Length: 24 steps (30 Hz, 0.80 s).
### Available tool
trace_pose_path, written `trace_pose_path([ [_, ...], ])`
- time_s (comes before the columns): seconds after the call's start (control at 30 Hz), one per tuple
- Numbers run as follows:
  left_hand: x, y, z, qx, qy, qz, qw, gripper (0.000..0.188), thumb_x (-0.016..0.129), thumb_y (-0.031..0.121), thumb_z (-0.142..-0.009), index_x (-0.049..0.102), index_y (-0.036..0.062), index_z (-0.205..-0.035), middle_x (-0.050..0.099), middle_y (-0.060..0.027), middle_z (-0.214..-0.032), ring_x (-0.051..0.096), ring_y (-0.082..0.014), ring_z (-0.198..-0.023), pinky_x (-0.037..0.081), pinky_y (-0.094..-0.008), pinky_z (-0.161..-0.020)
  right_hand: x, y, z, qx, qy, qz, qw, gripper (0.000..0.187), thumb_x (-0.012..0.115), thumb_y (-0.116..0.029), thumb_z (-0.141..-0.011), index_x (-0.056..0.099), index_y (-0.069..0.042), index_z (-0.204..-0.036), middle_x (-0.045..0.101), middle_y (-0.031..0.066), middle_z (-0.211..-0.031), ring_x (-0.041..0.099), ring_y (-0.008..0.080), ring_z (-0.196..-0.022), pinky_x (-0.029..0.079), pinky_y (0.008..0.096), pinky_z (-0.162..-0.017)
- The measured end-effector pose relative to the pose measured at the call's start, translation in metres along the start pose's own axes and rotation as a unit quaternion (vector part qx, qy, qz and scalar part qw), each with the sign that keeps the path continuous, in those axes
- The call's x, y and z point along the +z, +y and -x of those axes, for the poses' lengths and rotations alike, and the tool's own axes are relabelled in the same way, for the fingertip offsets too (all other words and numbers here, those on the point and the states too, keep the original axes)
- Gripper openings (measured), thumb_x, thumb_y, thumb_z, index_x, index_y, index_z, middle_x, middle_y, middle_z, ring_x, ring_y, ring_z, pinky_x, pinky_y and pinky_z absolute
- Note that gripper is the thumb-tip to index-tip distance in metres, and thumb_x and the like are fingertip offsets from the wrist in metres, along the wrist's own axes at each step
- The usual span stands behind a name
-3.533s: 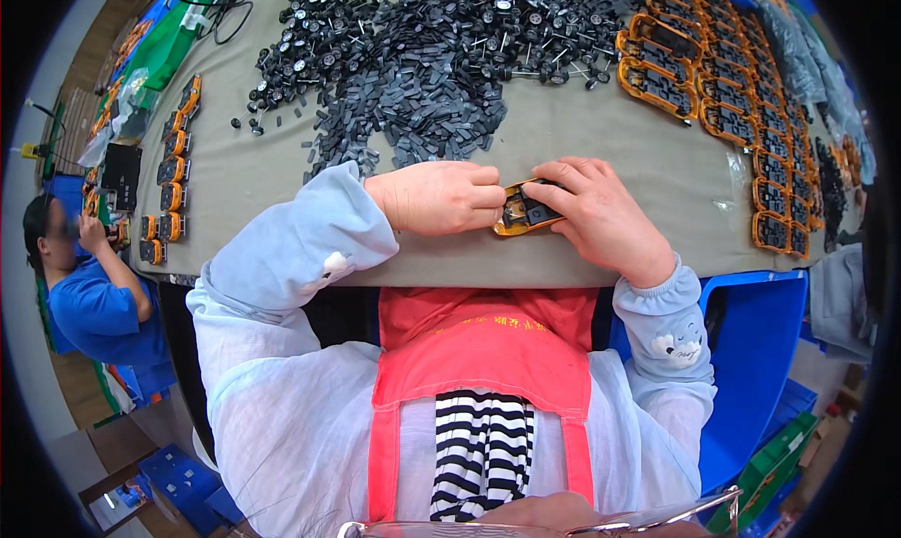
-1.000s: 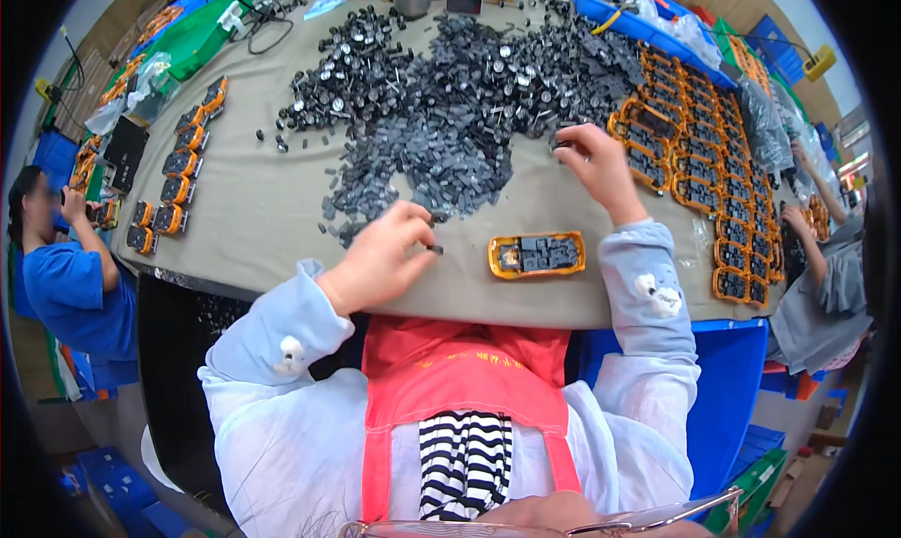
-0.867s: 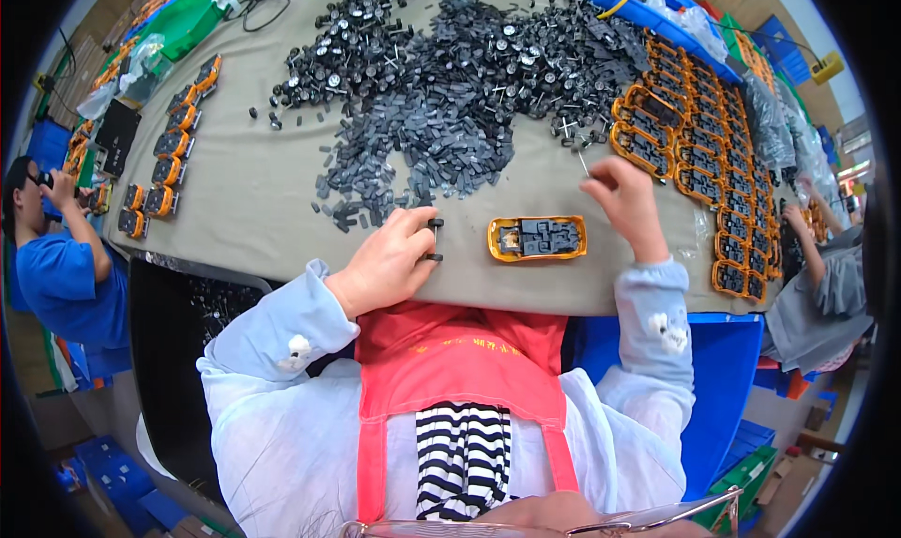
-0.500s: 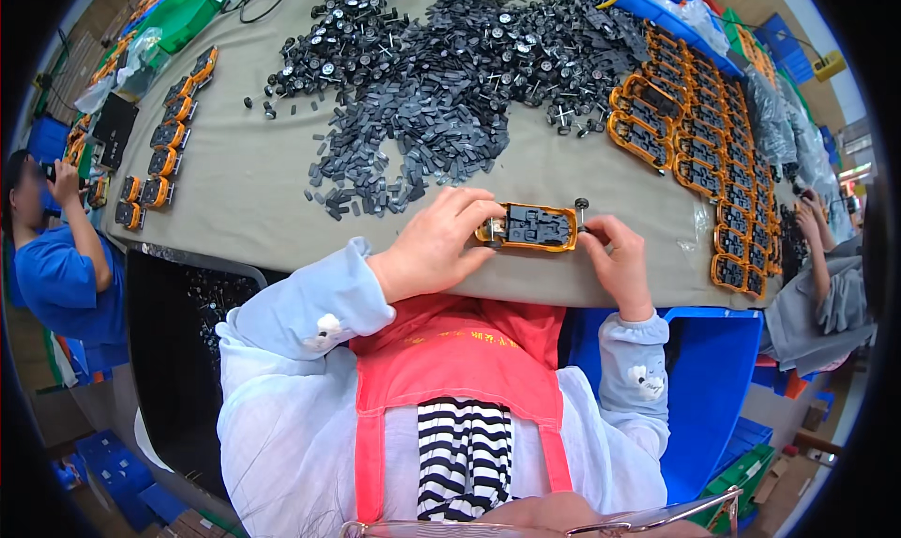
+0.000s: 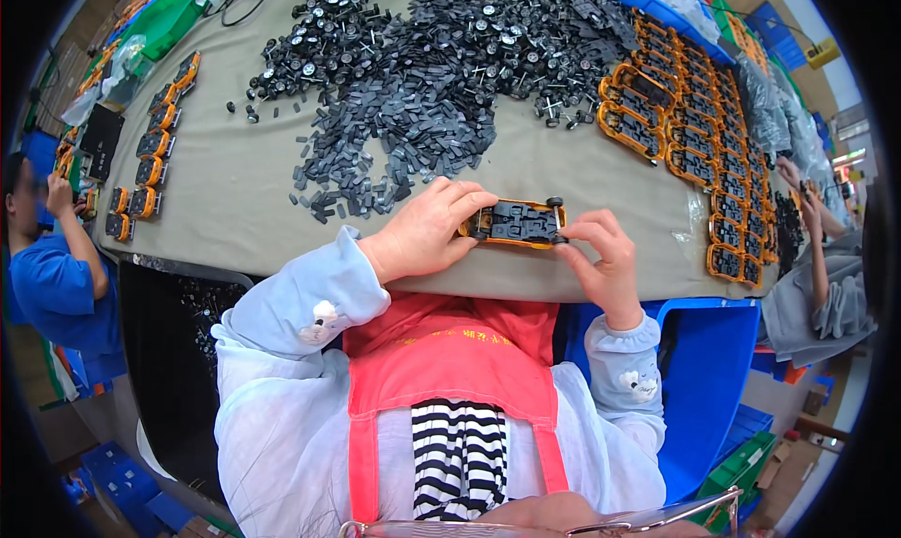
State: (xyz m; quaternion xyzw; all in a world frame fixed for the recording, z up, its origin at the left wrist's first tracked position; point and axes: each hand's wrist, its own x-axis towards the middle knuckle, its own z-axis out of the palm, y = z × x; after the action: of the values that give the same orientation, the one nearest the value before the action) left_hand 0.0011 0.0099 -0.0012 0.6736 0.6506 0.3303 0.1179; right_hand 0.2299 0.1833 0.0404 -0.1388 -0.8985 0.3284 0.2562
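Note:
An orange toy car body (image 5: 523, 222) lies upside down on the cloth near the table's front edge, its black underside facing up. My left hand (image 5: 427, 230) is closed around its left end, fingers along the far side and thumb on the near side. At the right end sits a wheel axle, its far black wheel (image 5: 554, 202) standing out past the body's corner. My right hand (image 5: 605, 261) pinches the near wheel of that axle between thumb and forefinger. The fingertips partly cover this near wheel.
Beyond my hands lie a heap of small black plastic pieces (image 5: 413, 130) and a pile of wheel axles (image 5: 328, 45). Rows of orange car bodies (image 5: 694, 153) stand at the right, several more (image 5: 153, 144) at the left. A blue bin (image 5: 713, 378) is below the table edge. Co-workers sit at both sides.
My right hand has moved left, bringing the wheel axle from just beyond the car body onto its right end. My left hand keeps its hold. The whole view has shifted slightly.

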Motion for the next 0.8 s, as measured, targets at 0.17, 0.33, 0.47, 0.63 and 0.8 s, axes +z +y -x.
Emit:
trace_pose_path([
  [0.17,0.001,-0.007,-0.001,0.011,0.002,0.024,1.0,0.062,0.075,0.008,-0.075,0.054,0.006,-0.134,0.058,-0.0153,-0.127,0.056,-0.0347,-0.112,0.048,-0.0427,-0.099,0.014,0.005,-0.005,-0.022,-0.03,0.023,0.999,0.025,0.079,-0.002,-0.075,0.068,-0.007,-0.097,0.062,0.0139,-0.121,0.061,0.0337,-0.106,0.05,0.0409,-0.087],
  [0.33,0.0,-0.011,-0.001,0.017,0.008,0.035,0.999,0.063,0.076,0.009,-0.075,0.053,0.0061,-0.134,0.059,-0.0149,-0.125,0.056,-0.0348,-0.111,0.048,-0.043,-0.098,0.015,0.015,-0.008,-0.004,-0.122,-0.018,0.992,0.039,0.079,-0.008,-0.076,0.062,-0.008,-0.112,0.058,0.0157,-0.13,0.058,0.0377,-0.119,0.051,0.0419,-0.095],
  [0.47,0.002,-0.015,0.002,0.022,0.003,0.074,0.997,0.053,0.079,0.009,-0.074,0.055,0.0061,-0.121,0.059,-0.0142,-0.122,0.056,-0.0345,-0.109,0.048,-0.0429,-0.096,0.017,0.008,-0.011,0.006,-0.132,-0.029,0.991,0.049,0.079,-0.008,-0.074,0.059,-0.008,-0.119,0.058,0.0157,-0.13,0.059,0.0377,-0.118,0.05,0.0419,-0.095],
  [0.63,-0.006,-0.017,0.005,0.029,-0.024,0.081,0.996,0.045,0.083,0.013,-0.074,0.054,0.006,-0.108,0.059,-0.0141,-0.122,0.056,-0.0343,-0.108,0.049,-0.0419,-0.094,0.019,0.015,-0.011,-0.023,-0.125,-0.049,0.991,0.058,0.08,-0.007,-0.073,0.057,-0.008,-0.126,0.057,0.0157,-0.129,0.062,0.0367,-0.111,0.053,0.0408,-0.091],
  [0.8,-0.011,-0.02,0.009,0.055,-0.065,0.043,0.995,0.05,0.085,0.017,-0.074,0.055,0.0067,-0.113,0.057,-0.0151,-0.126,0.057,-0.0348,-0.112,0.05,-0.0426,-0.094,0.018,0.008,-0.014,-0.011,-0.138,-0.043,0.989,0.067,0.08,-0.007,-0.073,0.053,-0.009,-0.134,0.056,0.0163,-0.129,0.062,0.0375,-0.11,0.054,0.041,-0.09],
])
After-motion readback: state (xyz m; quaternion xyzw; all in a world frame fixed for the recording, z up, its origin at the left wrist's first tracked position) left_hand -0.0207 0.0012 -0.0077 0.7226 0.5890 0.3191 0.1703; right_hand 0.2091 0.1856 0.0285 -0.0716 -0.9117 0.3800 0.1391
